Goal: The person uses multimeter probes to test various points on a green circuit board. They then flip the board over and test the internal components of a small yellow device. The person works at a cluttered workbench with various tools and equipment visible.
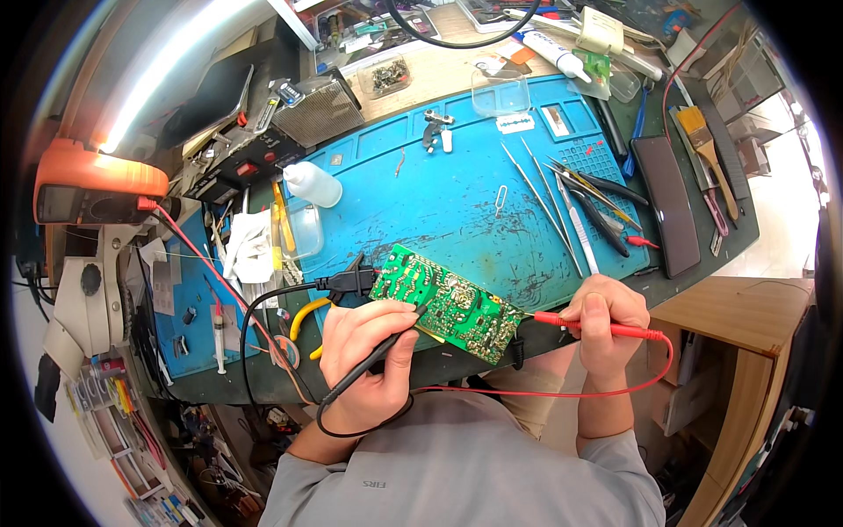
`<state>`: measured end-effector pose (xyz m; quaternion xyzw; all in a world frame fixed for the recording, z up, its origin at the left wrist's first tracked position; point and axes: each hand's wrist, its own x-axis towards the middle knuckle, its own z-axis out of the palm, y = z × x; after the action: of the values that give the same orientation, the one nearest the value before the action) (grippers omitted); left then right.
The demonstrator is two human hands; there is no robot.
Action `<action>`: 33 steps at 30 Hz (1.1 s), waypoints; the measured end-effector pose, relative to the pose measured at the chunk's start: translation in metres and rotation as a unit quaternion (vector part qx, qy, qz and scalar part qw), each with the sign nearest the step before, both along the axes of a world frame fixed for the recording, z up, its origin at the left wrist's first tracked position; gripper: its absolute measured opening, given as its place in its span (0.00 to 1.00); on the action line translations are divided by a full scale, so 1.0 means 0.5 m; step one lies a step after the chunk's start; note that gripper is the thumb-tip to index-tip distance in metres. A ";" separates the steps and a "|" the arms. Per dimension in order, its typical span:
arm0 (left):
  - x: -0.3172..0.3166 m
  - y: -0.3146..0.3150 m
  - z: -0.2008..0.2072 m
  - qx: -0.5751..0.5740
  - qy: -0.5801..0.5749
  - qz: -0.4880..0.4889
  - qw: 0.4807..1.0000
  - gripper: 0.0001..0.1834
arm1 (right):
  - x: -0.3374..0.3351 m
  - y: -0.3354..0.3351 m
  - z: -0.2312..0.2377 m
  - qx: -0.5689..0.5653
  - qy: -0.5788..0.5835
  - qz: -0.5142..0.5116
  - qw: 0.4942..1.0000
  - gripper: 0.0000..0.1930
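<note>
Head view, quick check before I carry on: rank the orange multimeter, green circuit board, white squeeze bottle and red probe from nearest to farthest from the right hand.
From the right hand:
1. Red probe, held in it.
2. Green circuit board, just to its left.
3. White squeeze bottle, farther left, beyond the board.
4. Orange multimeter, far left.

Green circuit board [450, 307]—solder-dotted face up, aslant—between black probe [378, 355] and red probe [634, 331].
</note>
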<state>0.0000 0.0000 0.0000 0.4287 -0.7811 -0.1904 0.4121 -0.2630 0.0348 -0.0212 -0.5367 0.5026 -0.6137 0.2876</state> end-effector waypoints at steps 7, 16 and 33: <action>-0.003 -0.003 -0.001 -0.003 0.003 -0.002 1.000 0.09 | -0.002 -0.002 -0.001 -0.004 0.001 0.002 1.000 0.14; -0.001 -0.001 -0.002 -0.002 0.005 0.001 1.000 0.10 | -0.001 0.000 -0.001 -0.002 0.005 0.007 1.000 0.14; 0.003 -0.001 0.001 -0.020 0.004 -0.005 1.000 0.10 | 0.004 -0.003 0.006 0.027 0.038 -0.019 0.999 0.15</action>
<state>0.0013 -0.0006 0.0007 0.4155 -0.7852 -0.1785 0.4230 -0.2609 0.0332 -0.0182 -0.5418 0.5397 -0.5845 0.2710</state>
